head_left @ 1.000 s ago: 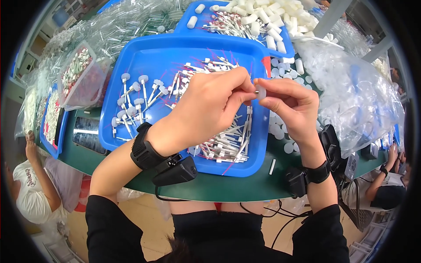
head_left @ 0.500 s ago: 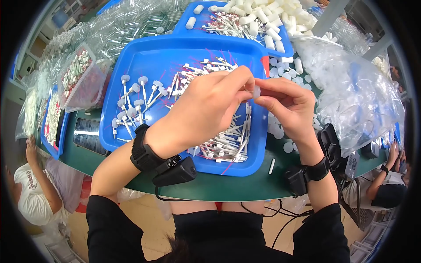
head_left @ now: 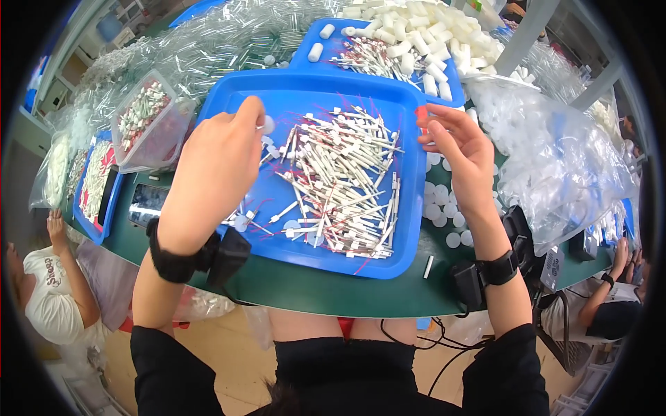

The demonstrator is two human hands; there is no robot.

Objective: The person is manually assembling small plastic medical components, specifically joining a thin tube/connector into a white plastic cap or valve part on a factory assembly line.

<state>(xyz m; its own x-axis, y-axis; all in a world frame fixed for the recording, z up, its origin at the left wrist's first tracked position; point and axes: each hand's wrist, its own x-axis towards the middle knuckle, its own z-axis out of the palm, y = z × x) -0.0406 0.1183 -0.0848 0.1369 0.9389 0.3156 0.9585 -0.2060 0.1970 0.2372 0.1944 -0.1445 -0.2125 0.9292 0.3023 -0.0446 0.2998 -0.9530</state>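
My left hand (head_left: 216,173) is over the left part of a large blue tray (head_left: 239,87), fingers closed. A small whitish disc (head_left: 268,125) shows at its fingertips; anything behind it is hidden by the hand. Under and beside this hand lie a few disc-topped white sticks (head_left: 241,222), partly covered. A heap of thin white sticks with red threads (head_left: 347,173) fills the tray's middle and right. At the tray's right rim is my right hand (head_left: 463,149), fingers curved and apart, with nothing seen in it. Its fingertips are close to a small red piece (head_left: 421,113).
Loose translucent discs (head_left: 437,201) lie right of the tray, beside a clear plastic bag (head_left: 548,152). Behind stands another blue tray (head_left: 316,69) with white foam cylinders (head_left: 416,35). On the left are a clear bin (head_left: 146,132) and a phone (head_left: 147,201). Other people sit at both sides.
My hands, together at a disc over the tray's right side, have come apart. The left has moved left with a disc at its fingertips; the right has opened near the right rim.
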